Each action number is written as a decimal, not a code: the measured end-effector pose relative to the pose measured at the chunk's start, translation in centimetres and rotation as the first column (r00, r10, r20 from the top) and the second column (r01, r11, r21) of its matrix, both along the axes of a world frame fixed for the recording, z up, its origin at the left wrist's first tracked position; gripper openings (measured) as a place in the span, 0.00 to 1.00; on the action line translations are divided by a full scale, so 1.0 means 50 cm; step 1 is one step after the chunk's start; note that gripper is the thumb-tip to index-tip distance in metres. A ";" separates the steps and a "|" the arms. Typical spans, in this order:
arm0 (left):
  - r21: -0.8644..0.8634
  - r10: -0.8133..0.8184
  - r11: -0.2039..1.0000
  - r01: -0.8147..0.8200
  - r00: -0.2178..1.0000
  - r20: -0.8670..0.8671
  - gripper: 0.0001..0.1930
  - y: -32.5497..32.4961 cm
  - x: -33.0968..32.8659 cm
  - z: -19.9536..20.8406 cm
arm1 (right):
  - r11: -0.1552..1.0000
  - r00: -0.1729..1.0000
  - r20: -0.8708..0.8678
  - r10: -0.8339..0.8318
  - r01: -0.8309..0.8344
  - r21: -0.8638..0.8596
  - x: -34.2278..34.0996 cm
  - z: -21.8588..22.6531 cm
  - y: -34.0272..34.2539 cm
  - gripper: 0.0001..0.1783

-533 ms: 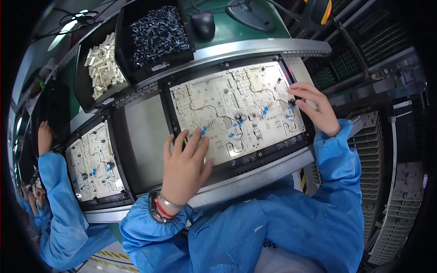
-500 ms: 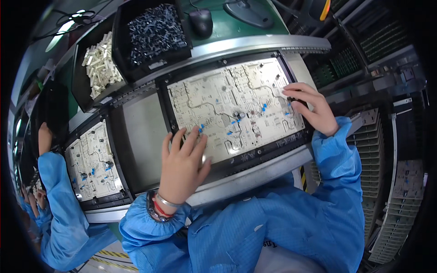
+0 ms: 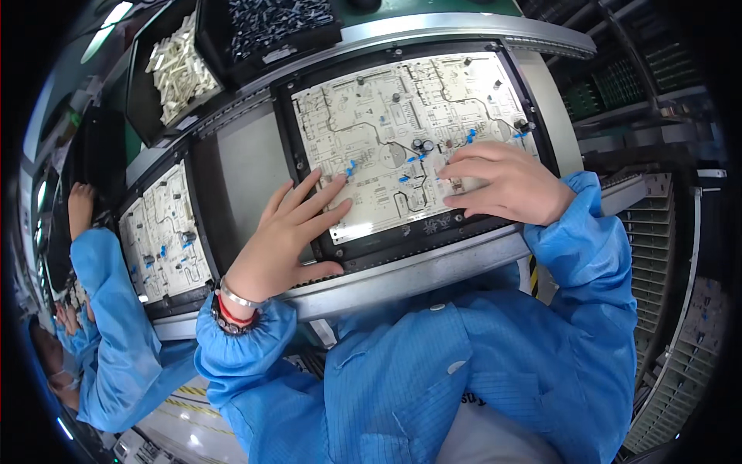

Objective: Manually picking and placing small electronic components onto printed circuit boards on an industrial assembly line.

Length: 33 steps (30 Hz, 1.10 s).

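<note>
A large white circuit board (image 3: 371, 100) lies in a black frame (image 3: 282, 116) in front of me. It carries small blue parts, dark round capacitors and black wire-like traces. My left hand (image 3: 286, 236) is open, its spread fingers reaching over the board's lower left corner and the frame beside it. Over the lower right part of the board, my right hand (image 3: 506, 184) is open with bent fingers. A gap shows between its thumb and forefinger, and nothing can be seen between them. The surface under its palm is hidden.
A metal rail (image 3: 417, 267) runs along the near side. Behind stand a black bin of white parts (image 3: 182, 69) and a bin of dark parts (image 3: 282, 27). At left, another populated board (image 3: 166, 232) lies near a co-worker's blue sleeve (image 3: 116, 301). Slotted racks (image 3: 649, 255) stand at right.
My right hand has moved left from the board's right edge to over its lower right area. My left hand has shifted slightly left relative to the board. The whole view has also shifted.
</note>
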<state>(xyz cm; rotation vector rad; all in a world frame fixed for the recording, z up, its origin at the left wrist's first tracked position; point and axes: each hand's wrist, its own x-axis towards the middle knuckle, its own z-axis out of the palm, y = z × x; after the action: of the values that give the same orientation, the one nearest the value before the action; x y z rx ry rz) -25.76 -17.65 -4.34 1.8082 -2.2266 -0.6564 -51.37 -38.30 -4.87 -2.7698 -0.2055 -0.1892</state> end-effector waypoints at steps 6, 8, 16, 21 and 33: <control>0.011 -0.035 0.999 0.035 0.999 0.023 0.37 -0.002 0.003 0.003 | 0.995 0.993 0.115 0.005 0.007 -0.101 -0.012 -0.020 0.002 0.17; -0.016 -0.055 0.998 0.057 0.992 0.113 0.32 -0.003 0.001 0.010 | 0.975 0.982 0.189 0.003 0.039 -0.218 -0.021 -0.036 0.006 0.15; -0.236 -0.151 0.935 0.266 0.897 0.416 0.25 -0.037 0.001 -0.005 | 0.983 0.957 0.288 -0.025 0.076 -0.166 -0.020 -0.053 0.004 0.15; -0.283 -0.075 0.947 0.150 0.963 0.259 0.25 -0.038 0.009 -0.011 | 0.976 0.955 0.228 -0.189 0.156 0.154 -0.065 0.005 -0.053 0.14; -0.399 0.345 0.863 -0.309 0.939 0.018 0.15 -0.071 0.032 0.029 | 0.953 0.943 -0.208 -0.260 0.285 0.100 -0.175 0.017 -0.127 0.24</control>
<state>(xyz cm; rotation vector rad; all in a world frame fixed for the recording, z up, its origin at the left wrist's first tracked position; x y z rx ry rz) -24.15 -21.22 -2.88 1.9544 -1.8536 -0.0560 -60.09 -44.64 -4.04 -2.6555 0.2346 -0.0007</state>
